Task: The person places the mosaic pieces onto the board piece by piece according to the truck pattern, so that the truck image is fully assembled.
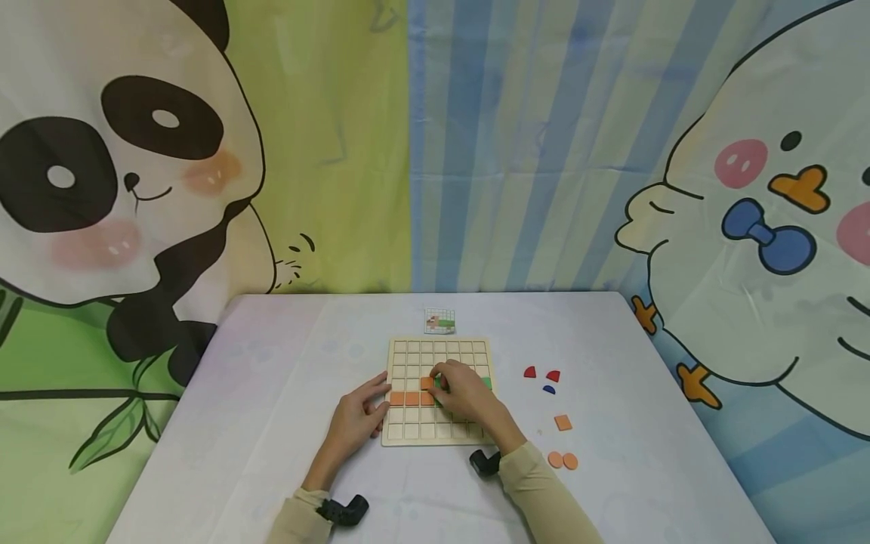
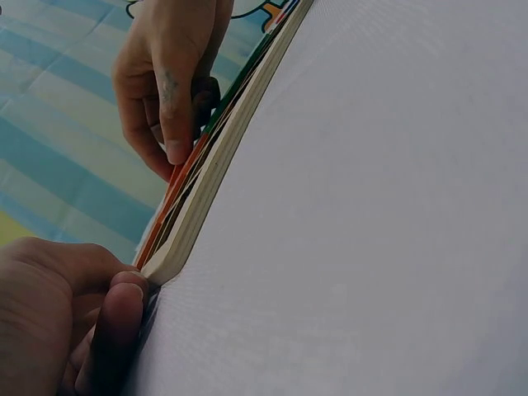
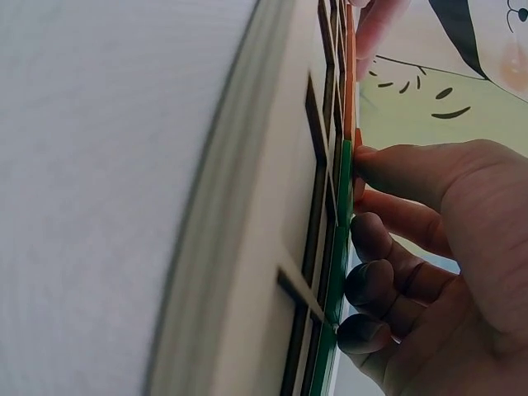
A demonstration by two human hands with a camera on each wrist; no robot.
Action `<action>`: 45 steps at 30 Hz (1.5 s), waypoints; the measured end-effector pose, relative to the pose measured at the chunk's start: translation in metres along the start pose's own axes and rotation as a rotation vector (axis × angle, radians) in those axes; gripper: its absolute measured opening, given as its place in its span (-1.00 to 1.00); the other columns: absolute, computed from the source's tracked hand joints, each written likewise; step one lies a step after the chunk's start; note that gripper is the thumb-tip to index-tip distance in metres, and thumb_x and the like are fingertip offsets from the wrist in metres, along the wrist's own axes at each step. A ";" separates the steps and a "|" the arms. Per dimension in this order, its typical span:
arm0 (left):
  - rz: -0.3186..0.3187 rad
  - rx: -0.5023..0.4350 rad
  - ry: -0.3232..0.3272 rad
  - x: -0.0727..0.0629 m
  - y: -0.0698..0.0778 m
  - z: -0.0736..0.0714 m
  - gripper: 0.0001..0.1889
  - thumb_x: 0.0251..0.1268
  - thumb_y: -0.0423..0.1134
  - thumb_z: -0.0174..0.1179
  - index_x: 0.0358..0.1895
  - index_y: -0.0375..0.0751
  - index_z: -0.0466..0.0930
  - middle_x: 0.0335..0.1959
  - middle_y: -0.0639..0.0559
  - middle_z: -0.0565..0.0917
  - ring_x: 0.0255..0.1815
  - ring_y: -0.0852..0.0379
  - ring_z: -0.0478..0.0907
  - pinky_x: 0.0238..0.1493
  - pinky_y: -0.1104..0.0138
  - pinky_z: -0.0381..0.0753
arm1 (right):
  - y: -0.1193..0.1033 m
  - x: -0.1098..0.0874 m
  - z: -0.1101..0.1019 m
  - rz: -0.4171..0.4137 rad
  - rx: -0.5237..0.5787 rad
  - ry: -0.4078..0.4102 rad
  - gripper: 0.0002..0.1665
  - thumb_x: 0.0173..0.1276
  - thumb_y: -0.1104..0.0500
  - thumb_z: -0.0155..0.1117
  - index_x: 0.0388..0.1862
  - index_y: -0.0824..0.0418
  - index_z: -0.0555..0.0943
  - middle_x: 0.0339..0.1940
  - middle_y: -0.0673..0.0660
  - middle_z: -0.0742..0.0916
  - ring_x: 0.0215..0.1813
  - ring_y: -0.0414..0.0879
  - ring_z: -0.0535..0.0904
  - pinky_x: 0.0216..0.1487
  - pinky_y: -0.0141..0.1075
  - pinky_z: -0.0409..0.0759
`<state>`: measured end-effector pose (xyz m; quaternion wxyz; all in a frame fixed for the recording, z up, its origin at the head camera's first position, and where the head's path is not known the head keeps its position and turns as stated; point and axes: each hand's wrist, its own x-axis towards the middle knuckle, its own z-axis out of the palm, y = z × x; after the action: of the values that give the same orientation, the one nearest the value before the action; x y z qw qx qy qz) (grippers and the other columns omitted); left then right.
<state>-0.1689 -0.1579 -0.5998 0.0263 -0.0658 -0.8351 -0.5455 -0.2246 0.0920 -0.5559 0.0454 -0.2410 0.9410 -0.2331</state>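
A pale wooden grid board (image 1: 435, 440) lies on the table, with a row of orange square tiles (image 1: 405, 398) set in its left part. Green tiles (image 3: 337, 272) continue the row and partly hide under my right hand (image 1: 465, 393). That hand's thumb and index finger pinch an orange square tile (image 1: 427, 383) at the grid, just above the row. At the board's left edge, my left hand (image 1: 356, 412) grips the rim between thumb and fingers; the left wrist view shows this hold (image 2: 132, 280) at a corner.
Behind the board lies a small pattern card (image 1: 439, 321). To its right are two red quarter-circle pieces (image 1: 530, 372), a blue half-circle (image 1: 549, 390), a loose orange square (image 1: 563, 422) and two orange discs (image 1: 555, 459). A printed curtain (image 1: 510, 151) hangs behind the white table (image 1: 272, 423).
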 end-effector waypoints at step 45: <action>-0.009 0.027 0.003 0.001 -0.003 0.001 -0.58 0.42 -0.40 0.32 0.32 -0.22 0.69 0.53 0.04 0.56 -0.72 0.24 0.55 -0.67 0.38 0.62 | 0.038 -0.071 -0.047 0.098 0.035 0.101 -0.66 0.38 0.15 0.53 0.09 0.21 0.74 -0.35 -0.10 0.62 -0.36 -0.25 0.44 -0.35 -0.44 0.44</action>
<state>-0.1704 -0.1581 -0.6025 0.0260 -0.0608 -0.8426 -0.5345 -0.1878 0.1753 -0.5335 0.0135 -0.1817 0.9486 -0.2589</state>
